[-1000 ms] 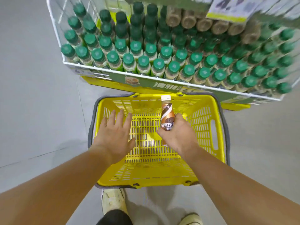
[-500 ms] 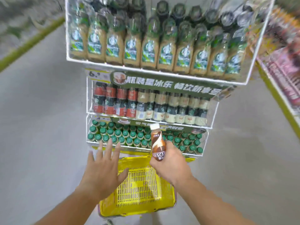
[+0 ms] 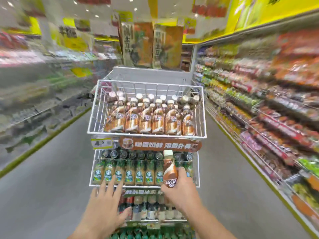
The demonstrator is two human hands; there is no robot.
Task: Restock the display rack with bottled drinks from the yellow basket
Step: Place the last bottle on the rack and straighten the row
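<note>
Bottle (image 3: pixel 170 171) of coffee sits upright in the person's right hand (image 3: pixel 181 188), fingers wrapped round it, low in front of the rack (image 3: pixel 160 144). Left hand (image 3: pixel 107 200) is spread, empty. Probably best lifted over the top tier (image 3: pixel 146 135) front wire, beside the matching bottles (image 3: pixel 146 121).

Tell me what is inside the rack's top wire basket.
Brown coffee bottles with pale caps stand upright in rows inside the top wire basket. The front row covers rear bottles' bodies; only their caps show.
</note>
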